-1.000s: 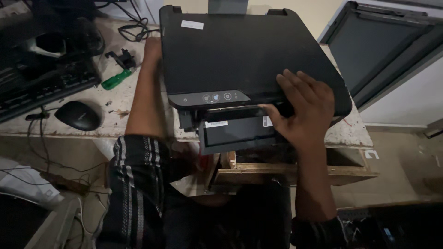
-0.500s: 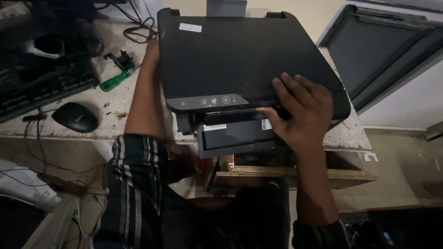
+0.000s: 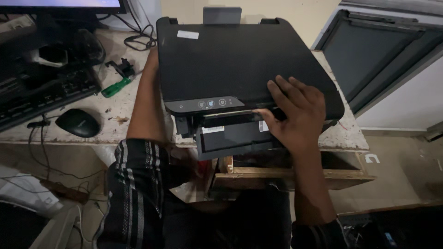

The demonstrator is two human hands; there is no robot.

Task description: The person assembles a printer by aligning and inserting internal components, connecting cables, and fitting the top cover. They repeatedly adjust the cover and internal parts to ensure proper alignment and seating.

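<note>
A black printer (image 3: pixel 230 60) stands on a worn stone table (image 3: pixel 117 131). My right hand (image 3: pixel 295 115) lies on the printer's front right corner, fingers spread over the lid and thumb tucked under its front edge, above the black output tray (image 3: pixel 235 138). A strip of round buttons (image 3: pixel 205 103) sits left of that hand. My left forearm (image 3: pixel 145 101) runs along the printer's left side. The left hand itself is hidden behind the printer's edge.
A black mouse (image 3: pixel 77 122), a keyboard (image 3: pixel 41 99) and a green-handled screwdriver (image 3: pixel 113 87) lie left of the printer, with cables behind. A wooden frame (image 3: pixel 286 177) juts out under the table. A grey framed panel (image 3: pixel 369 60) leans at the right.
My right hand has slid slightly left along the printer's front edge. The left arm stays along the printer's side.
</note>
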